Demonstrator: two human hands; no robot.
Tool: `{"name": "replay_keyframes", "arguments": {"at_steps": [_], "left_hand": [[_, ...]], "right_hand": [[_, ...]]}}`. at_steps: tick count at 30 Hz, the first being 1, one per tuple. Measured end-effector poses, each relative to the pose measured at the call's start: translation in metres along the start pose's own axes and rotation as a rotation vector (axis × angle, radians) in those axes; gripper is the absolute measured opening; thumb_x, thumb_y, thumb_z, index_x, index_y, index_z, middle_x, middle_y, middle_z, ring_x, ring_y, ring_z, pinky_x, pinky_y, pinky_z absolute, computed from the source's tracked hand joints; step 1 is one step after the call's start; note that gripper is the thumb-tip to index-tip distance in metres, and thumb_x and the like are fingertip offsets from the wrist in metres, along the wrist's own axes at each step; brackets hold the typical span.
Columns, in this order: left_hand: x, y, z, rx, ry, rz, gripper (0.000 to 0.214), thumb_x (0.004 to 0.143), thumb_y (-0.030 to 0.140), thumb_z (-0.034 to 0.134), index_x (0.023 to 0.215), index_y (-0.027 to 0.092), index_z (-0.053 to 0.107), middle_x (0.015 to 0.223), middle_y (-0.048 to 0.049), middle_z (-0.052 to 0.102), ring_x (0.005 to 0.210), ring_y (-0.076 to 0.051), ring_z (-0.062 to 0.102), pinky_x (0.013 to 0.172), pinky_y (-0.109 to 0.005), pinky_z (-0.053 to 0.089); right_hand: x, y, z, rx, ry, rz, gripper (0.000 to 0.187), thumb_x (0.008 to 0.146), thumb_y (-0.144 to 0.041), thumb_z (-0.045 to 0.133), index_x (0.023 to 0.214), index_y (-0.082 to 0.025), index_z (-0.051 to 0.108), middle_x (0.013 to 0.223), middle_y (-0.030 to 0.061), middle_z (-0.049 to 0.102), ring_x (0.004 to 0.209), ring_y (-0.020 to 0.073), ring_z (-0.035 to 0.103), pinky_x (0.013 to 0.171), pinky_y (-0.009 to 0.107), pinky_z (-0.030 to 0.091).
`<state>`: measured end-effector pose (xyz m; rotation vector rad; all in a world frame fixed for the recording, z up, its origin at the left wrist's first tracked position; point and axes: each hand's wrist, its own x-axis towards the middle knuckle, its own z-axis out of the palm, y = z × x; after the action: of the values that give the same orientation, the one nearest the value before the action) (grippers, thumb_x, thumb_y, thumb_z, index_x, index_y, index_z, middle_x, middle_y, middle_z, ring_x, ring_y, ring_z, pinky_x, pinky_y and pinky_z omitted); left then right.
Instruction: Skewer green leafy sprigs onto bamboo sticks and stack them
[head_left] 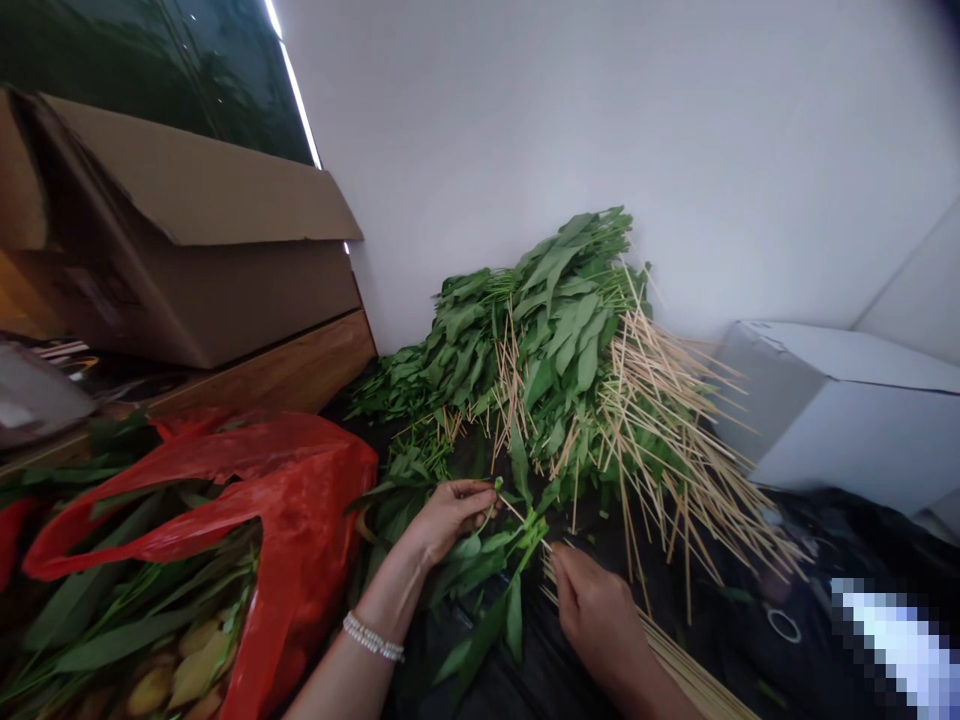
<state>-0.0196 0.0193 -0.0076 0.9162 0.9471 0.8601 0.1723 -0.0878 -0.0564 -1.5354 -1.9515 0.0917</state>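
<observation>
My left hand (459,515), with a beaded bracelet at the wrist, pinches a green leaf stem between thumb and fingertips. From the lower right, my right hand (596,610) grips a thin bamboo skewer (513,507) that points toward my left fingertips. Green stems cross the skewer between the two hands. Long green leaves (480,570) hang below them over a black plastic sheet (540,675). Beneath my right forearm lies a bundle of bare skewers (686,665).
A heap of leaves on skewers (562,320) leans against the white wall (465,130). On the left sits a red plastic bag (315,480) holding leaves and yellowish roundish pieces. Behind it is a cardboard box (255,290). A white box (855,420) stands at right.
</observation>
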Motion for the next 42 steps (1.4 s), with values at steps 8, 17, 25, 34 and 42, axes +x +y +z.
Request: {"name": "replay_keyframes", "arguments": {"at_steps": [8, 17, 25, 34, 42], "left_hand": [[-0.004, -0.013, 0.013, 0.151, -0.155, -0.020, 0.030, 0.054, 0.034, 0.082, 0.071, 0.012, 0.069, 0.059, 0.0022, 0.060, 0.050, -0.004, 0.047, 0.052, -0.017, 0.036], [0.004, 0.018, -0.019, -0.079, 0.321, 0.305, 0.053, 0.069, 0.061, 0.060, 0.084, 0.012, 0.071, 0.078, -0.0074, 0.069, 0.062, -0.011, 0.057, 0.055, -0.020, 0.041], [0.013, 0.011, -0.034, 0.385, 0.498, 0.504, 0.048, 0.071, 0.051, 0.061, 0.101, 0.013, 0.067, 0.092, -0.0091, 0.068, 0.076, -0.018, 0.060, 0.065, -0.025, 0.044], [0.013, -0.010, -0.035, 1.302, 0.461, 0.414, 0.056, 0.062, 0.011, 0.064, 0.118, 0.018, 0.059, 0.121, -0.0125, 0.056, 0.110, -0.027, 0.052, 0.092, -0.035, 0.040], [-0.003, 0.011, -0.014, 0.902, 0.009, 0.529, 0.041, 0.060, 0.001, 0.049, 0.088, 0.018, 0.072, 0.092, -0.0045, 0.069, 0.089, -0.020, 0.061, 0.084, -0.028, 0.044]], "right_hand": [[0.002, -0.005, 0.000, -0.050, 0.062, -0.055, 0.029, 0.091, -0.015, 0.029, 0.093, -0.019, 0.058, 0.077, 0.0034, 0.066, 0.074, 0.0143, 0.064, 0.065, 0.022, 0.043], [0.002, -0.013, -0.012, 0.057, 0.044, -0.197, 0.024, 0.092, -0.017, 0.033, 0.082, -0.020, 0.055, 0.067, 0.0009, 0.059, 0.061, 0.0117, 0.058, 0.061, 0.023, 0.039], [0.002, -0.019, -0.017, -0.014, 0.046, -0.326, 0.022, 0.090, -0.013, 0.036, 0.084, -0.019, 0.057, 0.065, 0.0012, 0.058, 0.059, 0.0131, 0.056, 0.058, 0.025, 0.037], [0.001, -0.018, -0.017, -0.018, 0.038, -0.317, 0.023, 0.090, -0.014, 0.036, 0.086, -0.019, 0.058, 0.065, 0.0013, 0.058, 0.059, 0.0132, 0.057, 0.057, 0.025, 0.037], [0.003, -0.019, -0.017, -0.036, 0.078, -0.333, 0.022, 0.089, -0.012, 0.037, 0.086, -0.018, 0.058, 0.065, 0.0013, 0.059, 0.059, 0.0130, 0.058, 0.058, 0.024, 0.038]]}}
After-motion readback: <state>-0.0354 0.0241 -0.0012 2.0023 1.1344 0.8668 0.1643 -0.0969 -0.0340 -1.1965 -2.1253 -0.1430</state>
